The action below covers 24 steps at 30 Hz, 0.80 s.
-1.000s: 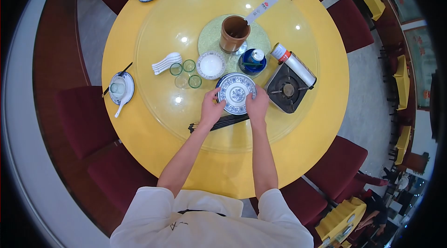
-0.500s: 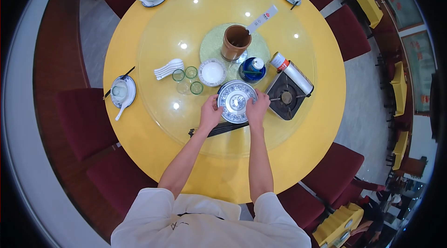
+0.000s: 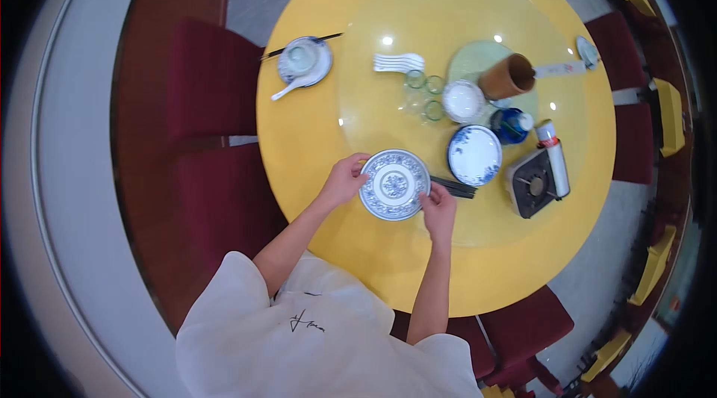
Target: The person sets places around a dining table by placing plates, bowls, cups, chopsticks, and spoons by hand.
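Observation:
A blue-and-white patterned plate (image 3: 394,184) is held level between both hands, over the near left part of the round yellow table (image 3: 358,263). My left hand (image 3: 345,181) is closed on its left rim, thumb on top. On the right rim, my right hand (image 3: 438,210) grips it the same way. Black chopsticks (image 3: 454,188) lie just beyond the right hand. Farther right rests another plate (image 3: 475,154) with a blue floral edge, apart from the hands.
On the glass turntable are white spoons (image 3: 399,63), green-rimmed glasses (image 3: 434,110), stacked bowls (image 3: 463,101), a brown holder (image 3: 508,77), a blue bottle (image 3: 511,126) and a portable gas stove (image 3: 536,185). A place setting (image 3: 305,62) sits at the left edge. Dark red chairs (image 3: 220,77) surround the table.
Both hands have lifted the patterned plate away from the turntable's middle, towards the near left, uncovering the floral-edged plate. The camera view has turned left.

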### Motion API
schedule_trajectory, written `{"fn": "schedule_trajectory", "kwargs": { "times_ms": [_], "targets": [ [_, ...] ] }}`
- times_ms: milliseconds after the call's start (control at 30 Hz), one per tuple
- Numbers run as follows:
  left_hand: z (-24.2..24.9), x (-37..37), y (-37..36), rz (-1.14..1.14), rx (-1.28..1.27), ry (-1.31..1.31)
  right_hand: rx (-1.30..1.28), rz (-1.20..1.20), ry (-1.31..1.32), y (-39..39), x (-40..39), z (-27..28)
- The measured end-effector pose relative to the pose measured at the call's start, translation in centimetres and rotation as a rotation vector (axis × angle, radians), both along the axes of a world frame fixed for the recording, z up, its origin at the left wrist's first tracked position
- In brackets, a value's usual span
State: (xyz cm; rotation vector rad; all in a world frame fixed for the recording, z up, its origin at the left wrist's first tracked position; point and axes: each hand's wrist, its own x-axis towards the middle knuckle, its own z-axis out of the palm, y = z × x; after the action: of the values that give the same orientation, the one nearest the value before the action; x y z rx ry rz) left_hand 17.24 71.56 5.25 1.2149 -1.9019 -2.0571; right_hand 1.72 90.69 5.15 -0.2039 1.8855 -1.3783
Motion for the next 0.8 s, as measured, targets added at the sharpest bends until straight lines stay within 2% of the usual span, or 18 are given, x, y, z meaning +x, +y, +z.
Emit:
{"fn": "schedule_trajectory", "kwargs": {
  "times_ms": [100,233,300,467,667,800],
  "targets": [
    [-2.2,6.5,-2.5,0.037,-0.059,-0.104,0.043,0.109,-0.025,-2.7,6.5,-2.0],
    [-2.3,10.7,-5.4,0.04,-0.396,-0.282,0.077,0.199,-0.015,-5.9,13.1,-5.4],
    [-3.1,11.8,-6.8,0.051,-0.4,-0.289,0.103,0.215,-0.06,-7.3,15.1,-6.1],
    [-6.0,13.0,-8.7,0.084,-0.494,-0.237,0.198,0.23,0.018,-9.4,18.0,-7.2],
    [-7.3,13.2,-9.2,0.001,-0.523,-0.249,0.204,0.231,0.058,-9.1,19.5,-9.3],
    [-8.4,13.7,-9.3,0.027,-0.515,-0.162,0.165,0.208,0.081,-8.6,19.6,-10.1]
  ]
}}
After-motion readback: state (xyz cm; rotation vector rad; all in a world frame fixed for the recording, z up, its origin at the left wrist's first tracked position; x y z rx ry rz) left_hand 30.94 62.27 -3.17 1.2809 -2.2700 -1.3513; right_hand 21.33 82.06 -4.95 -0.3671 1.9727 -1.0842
